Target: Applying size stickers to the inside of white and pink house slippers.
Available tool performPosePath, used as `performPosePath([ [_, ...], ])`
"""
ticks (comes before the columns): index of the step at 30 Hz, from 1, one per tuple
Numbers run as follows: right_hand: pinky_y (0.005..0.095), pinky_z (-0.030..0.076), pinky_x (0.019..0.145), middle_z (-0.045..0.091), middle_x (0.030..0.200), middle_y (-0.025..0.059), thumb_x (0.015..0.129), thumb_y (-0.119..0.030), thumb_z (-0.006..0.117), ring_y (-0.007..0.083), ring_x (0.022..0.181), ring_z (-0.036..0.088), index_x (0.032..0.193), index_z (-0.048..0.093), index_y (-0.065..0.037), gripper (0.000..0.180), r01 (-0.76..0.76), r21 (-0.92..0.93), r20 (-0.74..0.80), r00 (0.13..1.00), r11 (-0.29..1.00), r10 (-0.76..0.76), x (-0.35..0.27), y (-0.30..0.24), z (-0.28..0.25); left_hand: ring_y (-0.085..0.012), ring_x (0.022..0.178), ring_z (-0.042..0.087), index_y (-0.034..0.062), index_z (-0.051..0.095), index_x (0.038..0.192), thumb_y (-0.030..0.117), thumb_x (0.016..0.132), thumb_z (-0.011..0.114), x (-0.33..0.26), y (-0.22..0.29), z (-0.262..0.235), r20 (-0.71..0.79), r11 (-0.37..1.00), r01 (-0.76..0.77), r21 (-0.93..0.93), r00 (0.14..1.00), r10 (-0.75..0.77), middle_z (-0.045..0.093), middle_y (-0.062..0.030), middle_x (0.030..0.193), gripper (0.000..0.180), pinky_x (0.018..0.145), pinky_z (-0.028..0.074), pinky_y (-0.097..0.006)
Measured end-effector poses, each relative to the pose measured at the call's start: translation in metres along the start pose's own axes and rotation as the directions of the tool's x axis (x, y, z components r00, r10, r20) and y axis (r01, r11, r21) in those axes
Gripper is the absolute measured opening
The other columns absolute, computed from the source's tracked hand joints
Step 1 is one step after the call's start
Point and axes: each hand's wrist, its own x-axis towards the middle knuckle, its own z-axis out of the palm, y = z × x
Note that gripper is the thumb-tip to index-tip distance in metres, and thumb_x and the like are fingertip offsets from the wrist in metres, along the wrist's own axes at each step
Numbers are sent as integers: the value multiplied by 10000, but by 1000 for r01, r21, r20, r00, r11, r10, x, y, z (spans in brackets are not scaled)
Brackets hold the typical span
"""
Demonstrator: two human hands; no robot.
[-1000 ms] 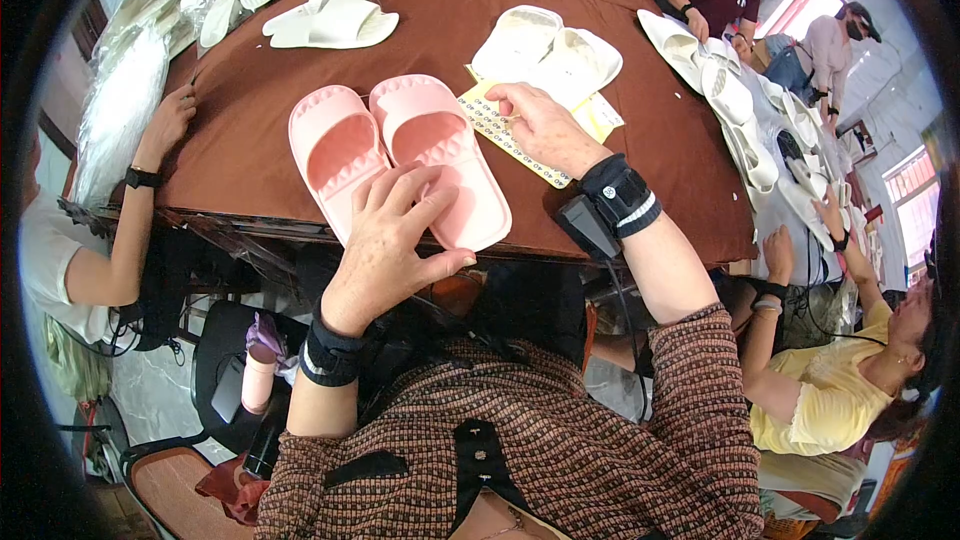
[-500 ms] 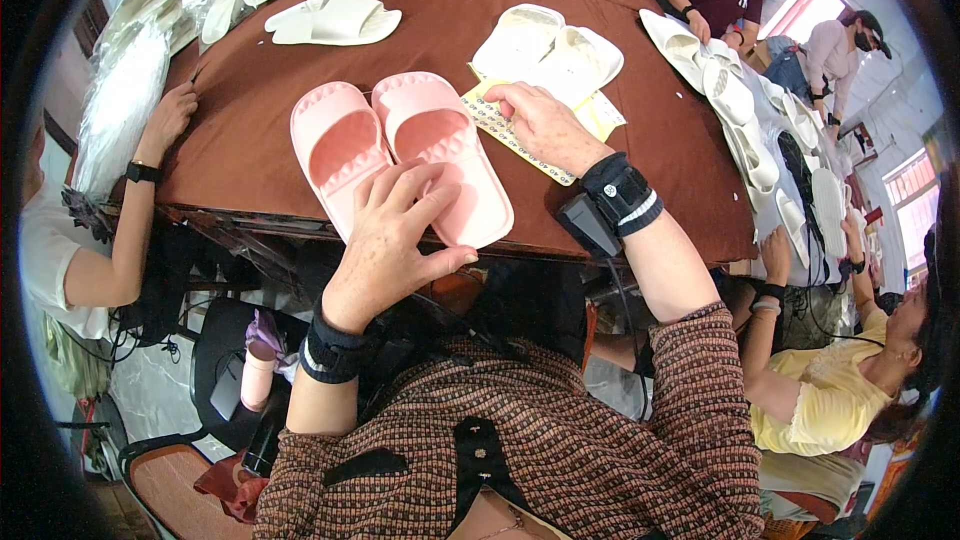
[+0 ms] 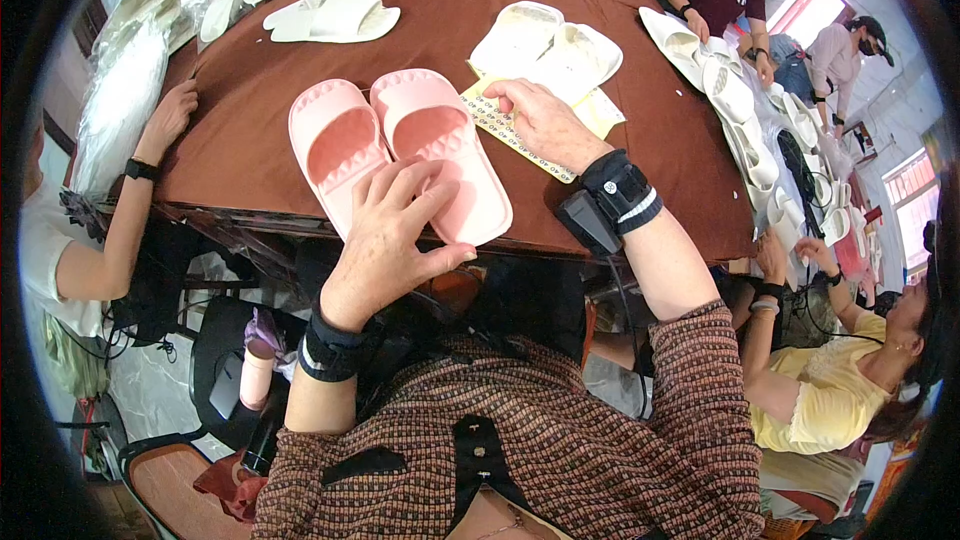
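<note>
A pair of pink slippers point(image 3: 470, 202) lies side by side at the near edge of the table, toes pointing away from me. My left hand point(image 3: 392, 230) rests across their heel ends, fingers spread and bent, thumb apart by the right slipper's heel. To their right lies a yellow sticker sheet point(image 3: 540, 162) with rows of small printed labels. My right hand point(image 3: 550, 130) is on that sheet, fingers curled in and fingertips close together at its left part; whatever is between them is too small to make out. A pair of white slippers point(image 3: 568, 52) sits just beyond, partly on the paper.
The table has a brown cloth point(image 3: 240, 140). Another white pair point(image 3: 335, 18) lies at the far left, near plastic-wrapped slippers point(image 3: 120, 90). More white slippers point(image 3: 730, 90) line the right edge. Co-workers sit left and right; a person's hand point(image 3: 172, 115) rests on the left edge.
My hands and the pink slippers stay nearly in place. At the right, the co-worker in yellow has lowered a hand, and the far co-worker's hand has shifted over the white slippers.
</note>
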Motion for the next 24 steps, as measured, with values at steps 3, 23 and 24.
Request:
performPosePath([
  [3,401,463,878,559,929,91,870,18,467,295,952,562,1186,552,-91,345,-23,-10,24,999,1000,24,0,-1,0,-338,1226,488,81,632,1185,398,692,823,-1,-1,0,1,1000,4,-6,1000,-4,564,-129,1293,615,1048,343,-467],
  [23,290,443,768,502,872,29,847,50,471,157,814,500,1186,570,-88,379,-107,193,59,993,975,98,1,2,-2,-337,1231,485,79,631,1189,388,706,812,-1,-1,0,-5,1000,0,-11,1000,0,567,-125,1281,601,1046,340,-469],
  [24,268,436,753,493,873,11,844,56,475,127,806,486,1190,569,-88,386,-164,250,77,986,954,150,1,0,-3,-337,1230,486,80,630,1191,387,704,813,-1,-2,0,-6,1000,1,-7,1000,-1,566,-125,1283,604,1046,340,-470],
])
